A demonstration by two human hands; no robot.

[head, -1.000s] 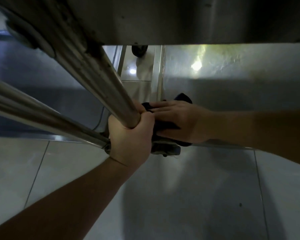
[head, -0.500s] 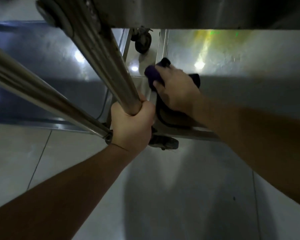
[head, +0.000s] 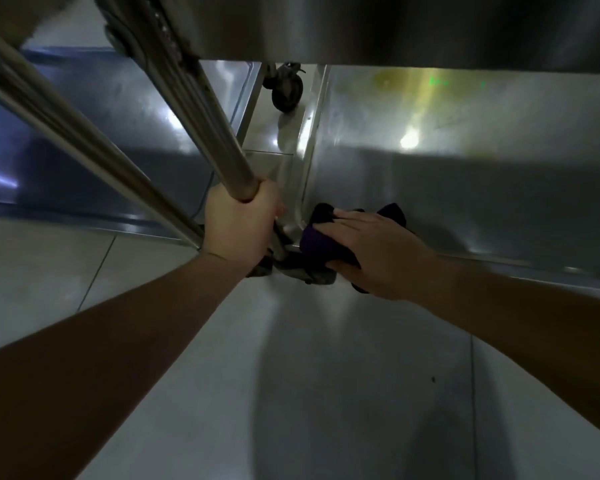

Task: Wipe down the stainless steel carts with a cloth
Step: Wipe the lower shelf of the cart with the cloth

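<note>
Gripped in the left hand (head: 238, 227), fingers wrapped fully around it, is the lower end of an upright post (head: 208, 119) of the nearer stainless steel cart; the post is thereby steadied. Pressed flat under the right hand (head: 378, 252), palm down and fingers extended rather than curled, is a dark purple cloth (head: 321, 237), bunched at the near left corner of the cart's bottom shelf (head: 465, 188), where shelf rim meets post base. Item in progress: wiping of the lowest shelf, at its corner. Item possibly done: the open shelf surface beyond the cloth, which shows bright reflections, though in this dim light it cannot be told whether it has been wiped or is merely shiny. Items apparently outstanding: the underside of the upper shelf (head: 395, 26), the posts themselves, which carry dark marks near the top joint, and the second cart (head: 94, 133) standing just beside on the left. A caster (head: 286, 88) is noted between the two carts, on the tiled floor (head: 326, 393).
</note>
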